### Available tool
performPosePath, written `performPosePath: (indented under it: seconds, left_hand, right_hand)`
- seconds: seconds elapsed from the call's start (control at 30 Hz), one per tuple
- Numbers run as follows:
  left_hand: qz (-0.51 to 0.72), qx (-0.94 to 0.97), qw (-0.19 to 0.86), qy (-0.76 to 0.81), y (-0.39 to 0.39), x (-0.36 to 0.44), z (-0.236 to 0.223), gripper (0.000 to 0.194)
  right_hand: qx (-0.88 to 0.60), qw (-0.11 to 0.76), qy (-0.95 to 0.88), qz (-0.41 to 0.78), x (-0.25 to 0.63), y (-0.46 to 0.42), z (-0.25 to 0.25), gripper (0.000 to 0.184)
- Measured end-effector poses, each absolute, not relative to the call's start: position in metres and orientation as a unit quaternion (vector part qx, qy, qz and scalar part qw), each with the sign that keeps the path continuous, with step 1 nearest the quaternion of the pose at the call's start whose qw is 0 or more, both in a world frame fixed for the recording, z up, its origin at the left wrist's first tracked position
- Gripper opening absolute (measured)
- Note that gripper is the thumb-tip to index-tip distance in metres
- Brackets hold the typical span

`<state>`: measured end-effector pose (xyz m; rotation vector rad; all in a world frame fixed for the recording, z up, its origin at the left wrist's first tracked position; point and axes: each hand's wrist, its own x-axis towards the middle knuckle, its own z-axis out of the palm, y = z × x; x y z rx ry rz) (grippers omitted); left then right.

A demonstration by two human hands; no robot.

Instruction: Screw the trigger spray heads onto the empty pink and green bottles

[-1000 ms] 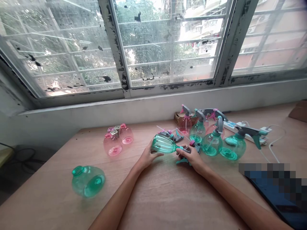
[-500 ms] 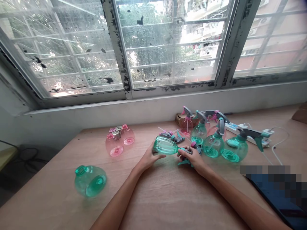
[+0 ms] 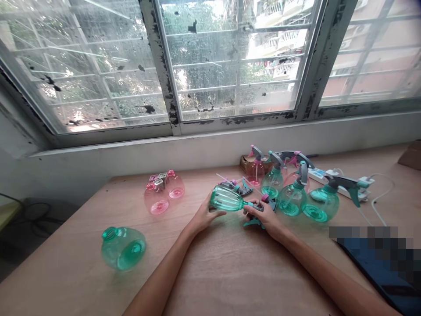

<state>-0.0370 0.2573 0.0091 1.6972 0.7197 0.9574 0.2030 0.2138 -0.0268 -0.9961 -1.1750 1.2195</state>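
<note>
My left hand point(image 3: 208, 211) is wrapped round the base end of a green spray bottle point(image 3: 226, 199), which lies on its side in the air with its neck to the right. At that neck, my right hand point(image 3: 262, 213) grips a grey and teal spray head point(image 3: 255, 206), its trigger pointing down toward the table. My fingers partly hide where head and neck meet. Just behind the bottle lie loose spray heads point(image 3: 241, 188) in grey, pink and teal. Another grey spray head with a pink collar point(image 3: 265, 199) shows beside my right fingers.
Several green and pink bottles with heads stand at the right, among them a green one point(image 3: 292, 201). Two headless pink bottles point(image 3: 157, 202) and a green one point(image 3: 124, 249) stand left. A power strip point(image 3: 317, 176), a cardboard box point(image 3: 245, 164) and a dark-screened device point(image 3: 371, 272) are also here.
Both hands keep their hold on the bottle and the spray head, with almost no movement. The whole view has shifted very slightly.
</note>
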Motion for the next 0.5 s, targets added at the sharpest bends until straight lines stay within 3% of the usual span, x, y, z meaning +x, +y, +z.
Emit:
performPosePath:
  seconds: [0.2, 0.27, 0.4, 0.5]
  left_hand:
    - [0.395, 0.713, 0.475, 0.332, 0.255, -0.0368, 0.0176, 0.045]
    - [0.392, 0.714, 0.479, 0.328, 0.2552, -0.0366, 0.0165, 0.051]
    - [0.392, 0.718, 0.488, 0.304, 0.2555, -0.0363, 0.0117, 0.081]
    - [0.391, 0.722, 0.48, 0.309, 0.255, -0.0363, 0.0119, 0.075]
  right_hand:
    - [-0.432, 0.551, -0.507, 0.503, 0.2011, 0.2113, -0.0249, 0.036]
    - [-0.428, 0.556, -0.497, 0.51, 0.2013, 0.212, -0.0252, 0.035]
    - [-0.419, 0.57, -0.473, 0.526, 0.202, 0.2133, -0.0267, 0.033]
    - [-0.419, 0.566, -0.481, 0.522, 0.2022, 0.2134, -0.028, 0.033]
